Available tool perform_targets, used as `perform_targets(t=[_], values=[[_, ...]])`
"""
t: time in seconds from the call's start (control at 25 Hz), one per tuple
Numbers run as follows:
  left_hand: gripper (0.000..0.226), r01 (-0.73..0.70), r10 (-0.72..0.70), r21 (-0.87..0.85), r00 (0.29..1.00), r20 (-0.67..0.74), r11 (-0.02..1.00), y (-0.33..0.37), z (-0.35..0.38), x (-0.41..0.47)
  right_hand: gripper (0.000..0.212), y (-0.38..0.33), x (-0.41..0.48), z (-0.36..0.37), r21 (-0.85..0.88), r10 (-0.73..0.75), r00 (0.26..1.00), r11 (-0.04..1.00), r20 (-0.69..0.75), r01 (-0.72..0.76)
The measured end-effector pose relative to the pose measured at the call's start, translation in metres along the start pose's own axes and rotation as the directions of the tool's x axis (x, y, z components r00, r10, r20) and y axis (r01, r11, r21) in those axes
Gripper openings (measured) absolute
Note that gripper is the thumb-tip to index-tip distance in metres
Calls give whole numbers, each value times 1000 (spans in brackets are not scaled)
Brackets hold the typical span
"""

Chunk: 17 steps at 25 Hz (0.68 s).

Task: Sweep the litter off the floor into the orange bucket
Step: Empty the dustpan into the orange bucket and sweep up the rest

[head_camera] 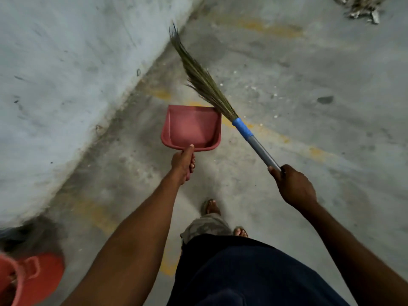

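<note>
Clamping left grip [183, 164] on dustpan [192, 127] — right grip [294, 187] on broom [223, 106]

L hand [183, 164] grips dustpan [192, 127] | R hand [293, 186] grips broom [205, 85] | bucket [33, 277] low-left

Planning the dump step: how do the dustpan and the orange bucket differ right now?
The dustpan is a shallow pinkish-red tray, gripped by the left hand mid-frame; the orange bucket is deeper, unheld, at the lower left, cut off by the frame edge. The dustpan looks empty; the bucket's inside is too blurred to tell. Both look reddish plastic.
</note>
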<state>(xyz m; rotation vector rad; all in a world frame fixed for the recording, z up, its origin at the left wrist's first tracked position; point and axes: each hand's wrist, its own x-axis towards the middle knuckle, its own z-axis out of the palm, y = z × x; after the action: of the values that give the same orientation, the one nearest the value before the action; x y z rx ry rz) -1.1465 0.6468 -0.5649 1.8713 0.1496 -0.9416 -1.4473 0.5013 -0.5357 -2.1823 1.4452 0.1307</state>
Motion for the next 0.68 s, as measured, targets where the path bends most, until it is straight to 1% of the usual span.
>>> perform_targets(t=[0.08,0.24,0.4,0.56,0.68], values=[[36,-5,4,44,1000,30,999,22,35,19,54,7,25,-13,69,58,998,996,-4,-58],[37,-64,55,79,992,115,995,74,111,67,58,20,88,-39,176,153,987,974,-42,-144],[39,-129,104,115,975,196,985,132,184,99,59,32,146,-77,249,207,975,952,-84,-180],[39,-144,101,158,962,254,977,184,261,125,55,55,204,-114,315,283,954,918,-100,-240],[38,-161,103,178,949,297,971,218,334,146,60,86,258,-140,362,350,932,884,-95,-295]])
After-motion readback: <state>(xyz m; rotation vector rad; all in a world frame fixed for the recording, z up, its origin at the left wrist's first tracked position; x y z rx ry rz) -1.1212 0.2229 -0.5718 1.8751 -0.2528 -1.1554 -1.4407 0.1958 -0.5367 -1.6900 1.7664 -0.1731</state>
